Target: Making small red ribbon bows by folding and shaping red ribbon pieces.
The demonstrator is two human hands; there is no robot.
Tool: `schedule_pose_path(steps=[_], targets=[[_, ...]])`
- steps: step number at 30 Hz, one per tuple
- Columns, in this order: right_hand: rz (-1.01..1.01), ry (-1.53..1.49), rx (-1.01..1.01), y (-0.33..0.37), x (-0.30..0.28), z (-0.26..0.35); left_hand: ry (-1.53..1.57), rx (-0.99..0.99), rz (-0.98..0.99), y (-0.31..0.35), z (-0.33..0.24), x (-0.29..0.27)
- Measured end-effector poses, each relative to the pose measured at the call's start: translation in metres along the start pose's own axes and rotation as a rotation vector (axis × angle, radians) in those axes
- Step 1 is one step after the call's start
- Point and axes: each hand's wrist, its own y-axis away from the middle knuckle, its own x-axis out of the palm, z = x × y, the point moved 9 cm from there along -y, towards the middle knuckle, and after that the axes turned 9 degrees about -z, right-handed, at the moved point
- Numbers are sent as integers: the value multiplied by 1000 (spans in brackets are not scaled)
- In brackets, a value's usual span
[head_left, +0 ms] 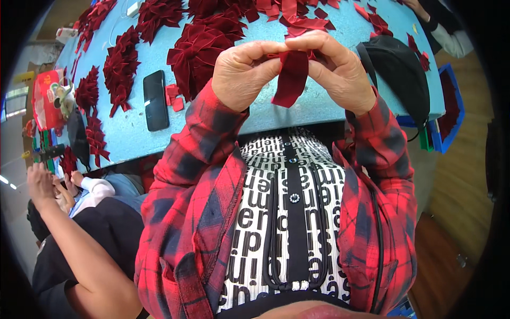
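Note:
A short piece of dark red velvet ribbon (292,80) hangs between my hands, above the near edge of the table. My left hand (240,74) pinches its upper left side between thumb and forefinger. On the other side, my right hand (342,72) grips the top with thumb and fingers pressed together. The ribbon's upper end is partly hidden behind my fingers. Just beyond my left hand lies a large pile of dark red velvet bows (194,53). Brighter red ribbon strips (300,21) are scattered past my fingertips.
The light blue table (239,119) carries more bow stacks (121,69), a black phone (155,101) and small red pieces (173,97). A black bag or cap (398,74) lies on the right, near a blue crate (451,106). Other people sit left and far right.

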Motion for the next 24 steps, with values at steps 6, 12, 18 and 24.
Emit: schedule_pose_path(steps=[6, 12, 18, 24], targets=[[29, -135, 174, 6, -2, -13, -45, -99, 77, -1, 1, 3], [15, -265, 285, 13, 4, -24, -44, -162, 46, 4, 4, 4], [23, -324, 309, 17, 5, -29, -8, -188, 119, 5, 8, 6], [75, -359, 318, 19, 7, -30, 28, -177, 120, 6, 12, 5]])
